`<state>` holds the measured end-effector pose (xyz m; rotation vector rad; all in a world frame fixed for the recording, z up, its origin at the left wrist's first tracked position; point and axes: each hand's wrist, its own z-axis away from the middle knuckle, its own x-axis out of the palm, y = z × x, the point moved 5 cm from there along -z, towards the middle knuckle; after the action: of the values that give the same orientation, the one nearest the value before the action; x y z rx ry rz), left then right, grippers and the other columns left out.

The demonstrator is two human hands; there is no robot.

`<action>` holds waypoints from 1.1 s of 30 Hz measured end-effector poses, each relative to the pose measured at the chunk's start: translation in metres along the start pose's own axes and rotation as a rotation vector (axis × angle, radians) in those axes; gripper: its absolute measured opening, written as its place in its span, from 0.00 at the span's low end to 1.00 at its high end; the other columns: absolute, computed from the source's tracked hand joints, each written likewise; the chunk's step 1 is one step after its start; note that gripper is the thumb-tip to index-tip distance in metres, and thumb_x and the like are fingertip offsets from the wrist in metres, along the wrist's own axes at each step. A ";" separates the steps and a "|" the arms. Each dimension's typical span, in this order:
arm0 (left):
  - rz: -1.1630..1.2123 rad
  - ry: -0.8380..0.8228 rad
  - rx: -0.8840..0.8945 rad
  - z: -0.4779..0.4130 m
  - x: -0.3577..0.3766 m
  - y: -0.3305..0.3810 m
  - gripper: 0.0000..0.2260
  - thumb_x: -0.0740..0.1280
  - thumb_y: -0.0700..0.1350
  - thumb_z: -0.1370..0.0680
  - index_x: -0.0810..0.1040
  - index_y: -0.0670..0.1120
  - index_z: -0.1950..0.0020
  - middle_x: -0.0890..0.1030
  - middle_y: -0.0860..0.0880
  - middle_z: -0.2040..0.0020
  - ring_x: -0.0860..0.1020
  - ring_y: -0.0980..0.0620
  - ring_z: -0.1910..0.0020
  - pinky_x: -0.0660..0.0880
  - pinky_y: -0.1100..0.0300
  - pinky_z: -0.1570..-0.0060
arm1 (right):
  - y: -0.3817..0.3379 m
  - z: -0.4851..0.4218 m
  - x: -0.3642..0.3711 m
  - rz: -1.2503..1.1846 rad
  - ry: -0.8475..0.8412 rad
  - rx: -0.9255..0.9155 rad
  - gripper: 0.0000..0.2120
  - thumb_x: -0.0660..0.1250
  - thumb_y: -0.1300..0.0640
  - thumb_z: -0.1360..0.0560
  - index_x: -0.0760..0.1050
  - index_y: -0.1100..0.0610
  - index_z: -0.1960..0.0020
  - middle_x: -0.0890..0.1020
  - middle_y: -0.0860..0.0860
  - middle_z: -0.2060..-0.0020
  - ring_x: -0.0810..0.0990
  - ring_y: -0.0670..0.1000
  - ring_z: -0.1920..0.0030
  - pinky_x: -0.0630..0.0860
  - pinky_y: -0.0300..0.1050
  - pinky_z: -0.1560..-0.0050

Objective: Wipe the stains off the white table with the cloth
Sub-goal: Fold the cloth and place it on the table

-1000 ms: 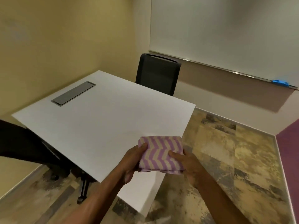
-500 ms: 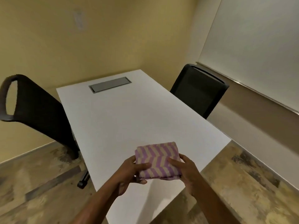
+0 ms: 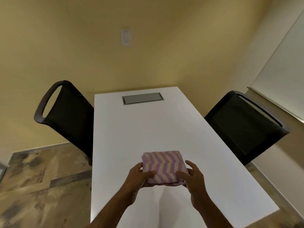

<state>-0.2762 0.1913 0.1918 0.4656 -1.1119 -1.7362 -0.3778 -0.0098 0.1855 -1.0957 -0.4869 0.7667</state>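
Observation:
A folded cloth [image 3: 163, 166] with purple and cream zigzag stripes is held above the near half of the white table [image 3: 148, 127]. My left hand [image 3: 138, 176] grips its left edge, thumb on top. My right hand [image 3: 193, 176] holds its right edge, fingers curled around it. The table runs away from me, long and rectangular. No stains show on its surface in this light.
A grey cable hatch [image 3: 142, 98] is set into the table's far end. A black chair [image 3: 65, 116] stands at the left side and another black chair [image 3: 243, 127] at the right. A yellow wall is behind, a whiteboard [image 3: 283, 79] at right, mottled floor [image 3: 41, 186] below.
The view has swung left, so the table now lies straight ahead with both chairs in sight. Both hands keep hold of the cloth, now over the table's near middle.

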 end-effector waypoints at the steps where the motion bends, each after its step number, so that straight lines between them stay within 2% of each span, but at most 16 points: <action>1: -0.001 0.031 0.004 -0.008 0.006 0.001 0.19 0.74 0.37 0.25 0.76 0.45 0.35 0.86 0.45 0.45 0.86 0.45 0.49 0.84 0.53 0.53 | -0.005 -0.011 -0.002 0.015 -0.009 -0.015 0.34 0.77 0.59 0.36 0.72 0.51 0.31 0.84 0.56 0.47 0.85 0.56 0.47 0.80 0.47 0.55; 3: -0.015 0.093 0.015 -0.024 0.020 0.004 0.19 0.73 0.37 0.24 0.76 0.44 0.35 0.85 0.45 0.44 0.86 0.45 0.49 0.84 0.53 0.53 | -0.013 -0.037 -0.008 0.050 -0.036 -0.055 0.28 0.76 0.63 0.31 0.74 0.49 0.34 0.85 0.55 0.48 0.84 0.56 0.48 0.80 0.49 0.54; 5: -0.031 0.165 0.025 -0.044 0.036 0.008 0.18 0.72 0.36 0.24 0.76 0.43 0.35 0.85 0.45 0.45 0.86 0.46 0.49 0.84 0.55 0.54 | -0.019 -0.066 -0.017 0.089 -0.069 -0.105 0.22 0.72 0.67 0.27 0.77 0.49 0.37 0.85 0.54 0.50 0.84 0.55 0.50 0.81 0.46 0.56; 8: 0.009 0.285 0.031 -0.075 0.062 0.014 0.14 0.71 0.34 0.24 0.77 0.44 0.40 0.85 0.44 0.47 0.86 0.45 0.50 0.83 0.58 0.58 | -0.031 -0.113 -0.028 0.136 -0.112 -0.159 0.18 0.71 0.67 0.27 0.81 0.49 0.43 0.84 0.53 0.50 0.83 0.52 0.53 0.79 0.39 0.60; 12: 0.062 0.354 0.050 -0.114 0.086 0.025 0.15 0.70 0.32 0.24 0.78 0.43 0.39 0.86 0.43 0.47 0.86 0.45 0.49 0.83 0.58 0.55 | -0.043 -0.169 -0.034 0.143 -0.140 -0.179 0.12 0.71 0.67 0.26 0.83 0.52 0.50 0.84 0.52 0.50 0.83 0.51 0.51 0.78 0.40 0.58; 16: 0.095 0.364 0.056 -0.149 0.093 0.042 0.15 0.68 0.30 0.25 0.80 0.45 0.42 0.88 0.45 0.50 0.87 0.47 0.50 0.83 0.57 0.51 | -0.056 -0.219 -0.025 0.162 -0.170 -0.200 0.10 0.71 0.66 0.25 0.83 0.54 0.48 0.84 0.49 0.49 0.82 0.47 0.49 0.77 0.38 0.58; 20: 0.112 0.379 0.070 -0.187 0.084 0.056 0.17 0.67 0.28 0.25 0.79 0.49 0.46 0.88 0.48 0.54 0.87 0.50 0.52 0.82 0.58 0.53 | -0.060 -0.263 -0.005 0.207 -0.170 -0.235 0.10 0.70 0.65 0.25 0.83 0.53 0.49 0.85 0.48 0.52 0.83 0.47 0.51 0.78 0.36 0.60; 22: 0.117 0.413 0.096 -0.209 0.076 0.060 0.18 0.67 0.28 0.25 0.78 0.48 0.43 0.88 0.49 0.54 0.87 0.50 0.52 0.82 0.59 0.54 | -0.061 -0.284 0.007 0.234 -0.167 -0.266 0.09 0.70 0.65 0.24 0.83 0.52 0.49 0.85 0.47 0.52 0.84 0.45 0.53 0.79 0.35 0.61; 26: 0.105 0.458 0.154 -0.254 0.056 0.066 0.23 0.69 0.29 0.26 0.72 0.47 0.34 0.86 0.45 0.48 0.85 0.48 0.48 0.82 0.59 0.53 | -0.057 -0.328 0.033 0.274 -0.156 -0.302 0.09 0.70 0.64 0.24 0.83 0.52 0.50 0.85 0.47 0.52 0.84 0.45 0.53 0.80 0.38 0.60; 33: 0.075 0.481 0.209 -0.323 0.018 0.062 0.24 0.71 0.32 0.24 0.70 0.52 0.34 0.85 0.46 0.46 0.85 0.49 0.48 0.82 0.62 0.57 | -0.039 -0.391 0.081 0.307 -0.116 -0.341 0.09 0.70 0.65 0.24 0.83 0.53 0.50 0.85 0.48 0.54 0.83 0.46 0.57 0.78 0.33 0.64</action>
<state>-0.0172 0.0185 0.0829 0.9048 -0.9453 -1.3482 -0.0424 -0.1945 0.0662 -1.4707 -0.5687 1.0462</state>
